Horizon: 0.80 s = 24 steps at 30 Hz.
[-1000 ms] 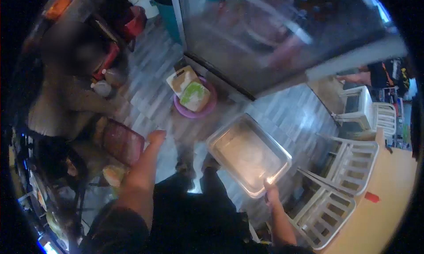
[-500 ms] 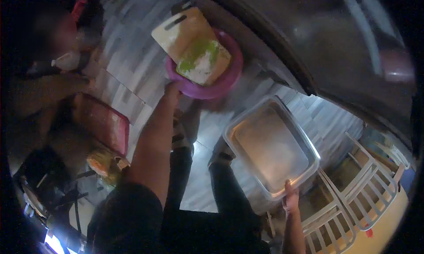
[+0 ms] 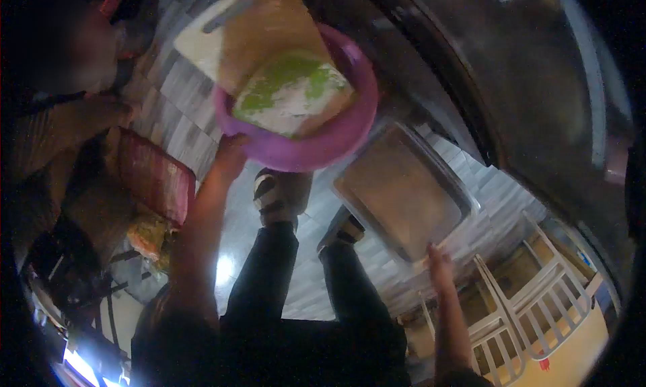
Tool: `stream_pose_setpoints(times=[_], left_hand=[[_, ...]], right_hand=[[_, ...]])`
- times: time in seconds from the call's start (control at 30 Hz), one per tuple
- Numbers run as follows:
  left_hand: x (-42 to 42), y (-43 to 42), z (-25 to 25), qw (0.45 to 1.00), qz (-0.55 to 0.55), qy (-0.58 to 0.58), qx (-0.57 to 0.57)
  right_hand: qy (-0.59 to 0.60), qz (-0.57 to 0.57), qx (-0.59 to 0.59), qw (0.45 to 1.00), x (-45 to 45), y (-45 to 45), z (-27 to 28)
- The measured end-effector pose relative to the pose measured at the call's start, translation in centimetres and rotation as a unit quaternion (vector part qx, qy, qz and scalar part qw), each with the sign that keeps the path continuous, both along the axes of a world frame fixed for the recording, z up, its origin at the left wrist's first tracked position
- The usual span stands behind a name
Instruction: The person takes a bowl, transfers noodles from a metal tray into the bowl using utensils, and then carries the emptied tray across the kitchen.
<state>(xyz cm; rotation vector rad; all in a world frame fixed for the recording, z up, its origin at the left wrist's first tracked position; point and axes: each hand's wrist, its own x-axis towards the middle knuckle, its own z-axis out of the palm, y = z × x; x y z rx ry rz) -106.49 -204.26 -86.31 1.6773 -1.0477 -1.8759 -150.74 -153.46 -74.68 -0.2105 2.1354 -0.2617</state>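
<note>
My left hand (image 3: 232,155) is closed on the near rim of a round purple basin (image 3: 303,155), held above the floor in front of my feet. A pale cutting board (image 3: 272,30) with a slot handle leans in the basin and sticks out over its far left side. In front of the board lies a flat green piece with white patches (image 3: 289,91); its kind is unclear. My right hand (image 3: 441,262) grips the near corner of a rectangular pan (image 3: 407,188) with a shiny rim, tilted at the right. Nothing distinct shows inside the pan.
At the left, a person's arm (image 3: 74,128) is near a red tray (image 3: 158,178). Below that tray lies an orange and green bundle (image 3: 149,242). White slatted frames (image 3: 531,306) stand at the lower right. A large dark surface (image 3: 511,71) bounds the upper right.
The basin with its board has come up closer to me and looks larger. The pan has shifted slightly up and left, still in my right hand. My feet show more clearly.
</note>
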Motion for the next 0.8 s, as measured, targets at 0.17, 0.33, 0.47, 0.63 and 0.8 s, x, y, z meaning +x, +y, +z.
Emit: stream_pose_setpoints(times=[0.17,0.33,0.47,0.63,0.8], left_hand=[[2.1,-3.6,10.8,0.993,0.08,-0.018,0.084],[3.0,-2.2,8.2,0.993,0.108,-0.019,0.036],[-0.5,-0.6,8.1,0.994,0.072,-0.014,0.081],[-5.2,1.4,4.0,0.985,0.083,0.125,0.089],[-8.6,2.0,0.5,0.975,0.086,0.154,0.135]], right_hand=[[-0.091,-0.05,-0.028,0.994,3.7,-15.8,-5.9],[-0.217,-0.19,-0.043,0.957,10.0,-30.2,-11.9],[-0.251,-0.249,-0.113,0.929,12.6,-34.9,-15.8],[-0.259,-0.275,-0.168,0.911,12.5,-34.4,-19.0],[-0.232,-0.213,-0.163,0.935,9.8,-29.7,-20.9]])
